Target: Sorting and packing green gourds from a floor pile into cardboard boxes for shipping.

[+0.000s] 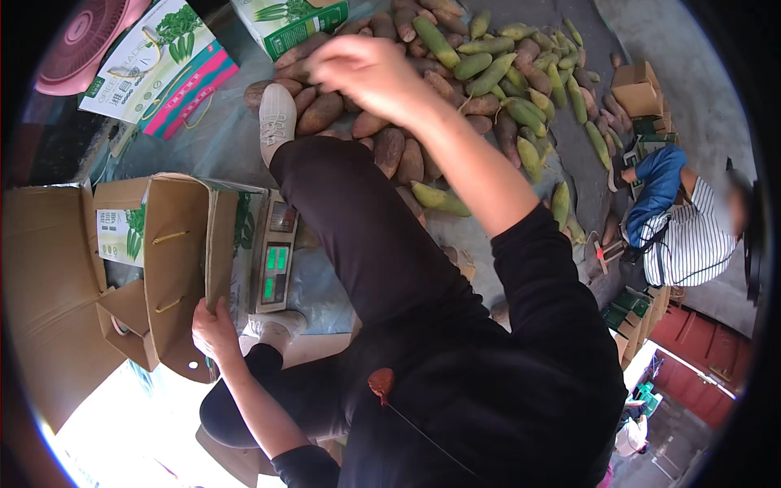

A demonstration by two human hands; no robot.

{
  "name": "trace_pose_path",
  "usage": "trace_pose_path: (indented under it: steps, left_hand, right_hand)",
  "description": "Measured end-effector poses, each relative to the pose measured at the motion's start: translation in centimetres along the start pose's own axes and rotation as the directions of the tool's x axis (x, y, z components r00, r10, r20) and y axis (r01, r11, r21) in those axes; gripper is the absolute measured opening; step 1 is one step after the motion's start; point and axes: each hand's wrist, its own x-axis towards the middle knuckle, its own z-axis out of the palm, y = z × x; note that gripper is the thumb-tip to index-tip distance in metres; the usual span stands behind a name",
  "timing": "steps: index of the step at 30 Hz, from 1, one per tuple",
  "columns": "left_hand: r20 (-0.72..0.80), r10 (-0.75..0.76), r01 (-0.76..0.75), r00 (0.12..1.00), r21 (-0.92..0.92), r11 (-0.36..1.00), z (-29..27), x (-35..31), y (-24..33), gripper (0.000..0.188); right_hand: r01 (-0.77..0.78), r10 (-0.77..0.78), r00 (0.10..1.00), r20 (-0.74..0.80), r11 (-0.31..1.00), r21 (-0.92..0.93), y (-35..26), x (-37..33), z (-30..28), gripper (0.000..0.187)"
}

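Note:
My left hand (215, 329) pinches the lower edge of an open cardboard box (175, 268) with cord handles and a green-printed side. The box is next to a digital scale (275, 260) with green lit numbers; how it rests on the scale is hidden. My right hand (358, 77), smeared by motion, is over the near part of a pile of vegetables, its fingers too blurred to show whether they hold anything. Long reddish-brown roots (321, 114) lie under and around that hand. Green radish-like roots (492, 73) lie further right in the pile.
A pink plastic fan (85, 41) and a printed carton (159, 61) are at the upper left. Another green-printed box (289, 20) stands at the top. My shoe (277, 122) touches the pile's edge. A person in a striped shirt (691, 244) sits at the right near stacked boxes (639, 89).

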Motion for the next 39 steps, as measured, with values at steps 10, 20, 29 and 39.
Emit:
trace_pose_path:
  steps: [10, 20, 29, 39]
  left_hand:
    - [0.018, 0.010, -0.007, 1.000, -0.124, 0.992, 0.2, 0.5, 1.1, 0.019]
    - [-0.003, -0.048, 0.048, 0.999, -0.065, 0.997, 0.1, 0.4, 1.0, 0.018]
    - [0.022, -0.044, 0.046, 0.999, -0.103, 0.994, 1.4, 1.0, 1.0, 0.019]
    - [0.021, -0.072, 0.073, 0.997, -0.095, 0.993, -0.5, 0.5, 1.0, 0.016]
  right_hand:
    - [-0.790, 0.755, 0.461, -0.467, 0.588, 0.171, 24.3, -12.1, -17.2, 0.017]
    - [-0.861, 0.830, 0.176, -0.529, 0.391, 0.326, 28.7, -12.4, -16.2, 0.029]
    - [-0.888, 0.725, 0.147, -0.673, 0.396, 0.233, 37.8, -13.6, -16.7, 0.050]
    - [-0.841, 0.495, 0.451, -0.743, 0.515, -0.167, 30.7, -13.4, -12.5, 0.036]
